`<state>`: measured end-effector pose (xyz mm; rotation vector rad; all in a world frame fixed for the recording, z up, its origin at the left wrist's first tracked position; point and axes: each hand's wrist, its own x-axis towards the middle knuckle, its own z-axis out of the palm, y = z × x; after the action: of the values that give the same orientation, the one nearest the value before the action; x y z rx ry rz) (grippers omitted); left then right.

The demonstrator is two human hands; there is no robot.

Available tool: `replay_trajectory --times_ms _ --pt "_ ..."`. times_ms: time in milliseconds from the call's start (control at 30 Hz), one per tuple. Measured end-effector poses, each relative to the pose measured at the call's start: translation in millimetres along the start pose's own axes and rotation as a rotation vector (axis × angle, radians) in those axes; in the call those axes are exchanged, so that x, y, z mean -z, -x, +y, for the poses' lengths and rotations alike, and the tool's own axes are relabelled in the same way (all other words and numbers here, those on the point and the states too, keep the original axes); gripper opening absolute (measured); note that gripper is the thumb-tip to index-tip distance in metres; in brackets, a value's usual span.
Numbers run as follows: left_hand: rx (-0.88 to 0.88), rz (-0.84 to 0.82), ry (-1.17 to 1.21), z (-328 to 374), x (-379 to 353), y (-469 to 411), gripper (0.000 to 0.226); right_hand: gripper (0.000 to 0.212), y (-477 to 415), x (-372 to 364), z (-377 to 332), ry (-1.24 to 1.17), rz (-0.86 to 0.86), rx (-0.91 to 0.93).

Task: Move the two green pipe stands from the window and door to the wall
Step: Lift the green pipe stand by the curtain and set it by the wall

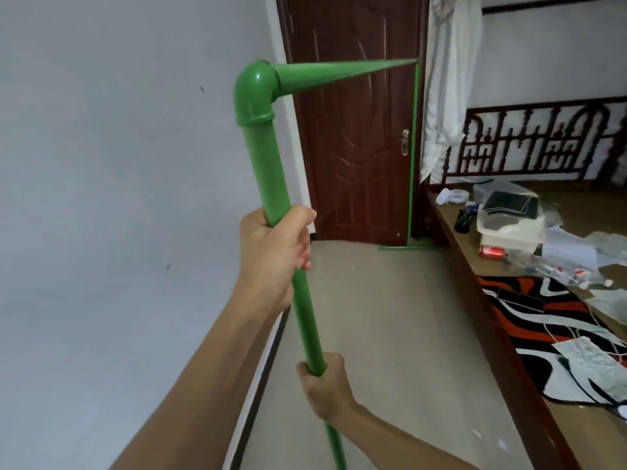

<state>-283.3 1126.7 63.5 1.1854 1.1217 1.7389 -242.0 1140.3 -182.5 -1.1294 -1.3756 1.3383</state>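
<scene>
A green pipe stand (268,171) fills the middle of the head view: a near upright, an elbow joint at its top, and a long top bar running away to a far upright (413,147) with a floor foot beside the dark red door (353,130). My left hand (274,245) grips the near upright high up. My right hand (324,385) grips the same upright lower down. The near upright stands close to the pale wall (118,198) on the left. Its bottom end is out of view.
A wooden bed platform (475,266) runs along the right, loaded with a red can, a plastic box, papers, cables and a red, black and white rug (529,320). A white cloth (448,79) hangs by the door. Bare floor (373,334) lies between wall and bed.
</scene>
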Motion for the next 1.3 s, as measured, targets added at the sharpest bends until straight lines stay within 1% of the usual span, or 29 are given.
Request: replay_trajectory --times_ms 133,333,600,733,800,867,900,1000,1133,1200,1300 --pt "-0.005 0.058 -0.039 -3 32 -35 0.040 0.044 -32 -30 -6 0.008 -0.114 0.006" --pt "-0.004 0.136 -0.048 -2 97 -73 0.038 0.043 -65 -98 -11 0.011 -0.193 -0.005" --pt "-0.045 0.146 -0.090 -3 184 -114 0.028 0.047 -97 -193 -19 -0.011 -0.074 -0.005" --pt "-0.071 0.155 -0.160 -7 186 -116 0.029 0.045 -97 -201 -15 0.000 -0.019 -0.041" --pt "-0.051 0.194 -0.164 -1 191 -114 0.030 0.044 -101 -206 -16 0.008 -0.063 -0.064" --pt "-0.033 0.165 -0.100 6 265 -162 0.031 0.042 -121 -281 -33 0.002 0.026 -0.069" --pt "-0.031 0.166 -0.114 5 270 -166 0.032 0.042 -124 -283 -36 -0.008 0.030 -0.095" --pt "-0.053 0.181 -0.112 8 267 -166 0.032 0.042 -126 -283 -32 -0.020 0.013 -0.093" --pt "-0.092 0.141 -0.143 3 264 -155 0.027 0.041 -123 -274 -31 0.004 -0.022 -0.088" --pt "-0.111 0.120 -0.164 0 258 -151 0.028 0.037 -121 -264 -29 0.021 -0.058 -0.097" --pt "-0.143 0.122 -0.204 -5 246 -141 0.026 0.026 -117 -242 -27 0.118 -0.145 -0.114"
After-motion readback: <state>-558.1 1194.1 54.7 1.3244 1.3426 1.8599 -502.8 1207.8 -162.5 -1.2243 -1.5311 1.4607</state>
